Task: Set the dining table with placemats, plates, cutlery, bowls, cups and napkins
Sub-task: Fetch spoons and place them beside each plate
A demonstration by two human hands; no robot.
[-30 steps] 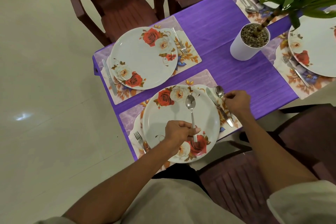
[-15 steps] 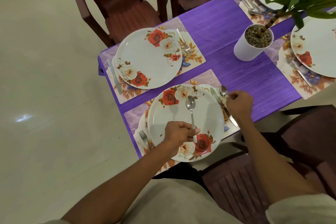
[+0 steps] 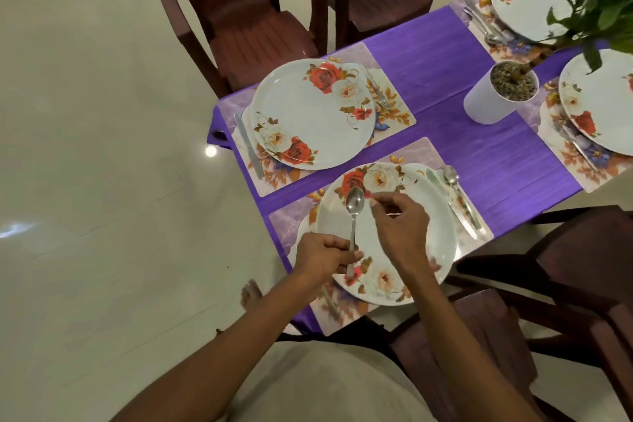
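My left hand [image 3: 323,252] pinches a steel spoon [image 3: 354,216] by the handle, bowl pointing away from me, held over the near floral plate [image 3: 424,212]. My right hand [image 3: 399,228] hovers over the same plate, fingers loosely curled near the spoon bowl, holding nothing I can make out. That plate sits on a purple-and-floral placemat [image 3: 416,151] at the surface edge; a knife [image 3: 452,205] and a second spoon [image 3: 457,190] lie side by side on the mat just right of the plate. The far plate [image 3: 308,116] sits on its own placemat [image 3: 397,113] with a knife [image 3: 248,144] on one side and a fork [image 3: 378,91] on the other
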